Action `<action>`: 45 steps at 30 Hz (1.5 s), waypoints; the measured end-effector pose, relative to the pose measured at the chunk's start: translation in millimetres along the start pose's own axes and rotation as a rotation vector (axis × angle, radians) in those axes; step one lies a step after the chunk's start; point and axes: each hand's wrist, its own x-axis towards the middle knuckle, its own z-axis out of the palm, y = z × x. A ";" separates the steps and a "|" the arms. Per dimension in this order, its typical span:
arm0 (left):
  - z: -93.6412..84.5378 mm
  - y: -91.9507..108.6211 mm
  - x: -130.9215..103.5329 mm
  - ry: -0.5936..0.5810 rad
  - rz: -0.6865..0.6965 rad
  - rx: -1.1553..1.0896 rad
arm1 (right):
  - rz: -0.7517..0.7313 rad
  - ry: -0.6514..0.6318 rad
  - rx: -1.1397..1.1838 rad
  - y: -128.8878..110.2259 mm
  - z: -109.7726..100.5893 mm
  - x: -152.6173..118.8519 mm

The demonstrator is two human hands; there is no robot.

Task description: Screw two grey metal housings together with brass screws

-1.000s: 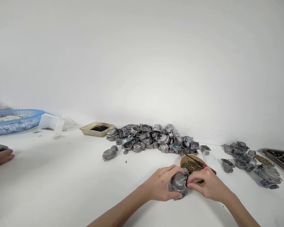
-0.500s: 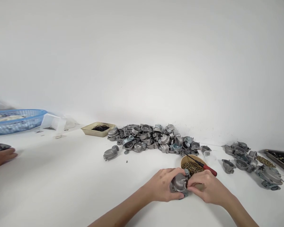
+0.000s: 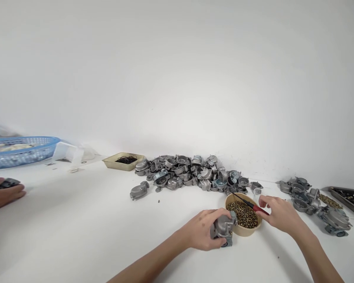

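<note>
Our left hand (image 3: 203, 232) curls around a metal housing (image 3: 223, 226), thumb below and fingers above, while our right hand (image 3: 263, 207) has its curled fingers parted from the thumb at the red handle of a screwdriver (image 3: 255, 208). We see a dull grey housing with a rounded, domed body, lugs at its rim and a bluish-grey flange low down; our fingers hide part of it. It sits over the near part of the tabletop (image 3: 106, 236), well forward of the back edge, just left of a tan bowl (image 3: 244, 232) of brass-coloured screws (image 3: 245, 216). The screwdriver lies across that bowl. Beyond, similar housings (image 3: 179, 169) heap along the tabletop's back edge.
</note>
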 end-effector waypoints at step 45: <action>6.3 -6.6 0.2 0.129 0.219 0.002 | -0.636 0.383 0.808 -84.4 -62.3 56.1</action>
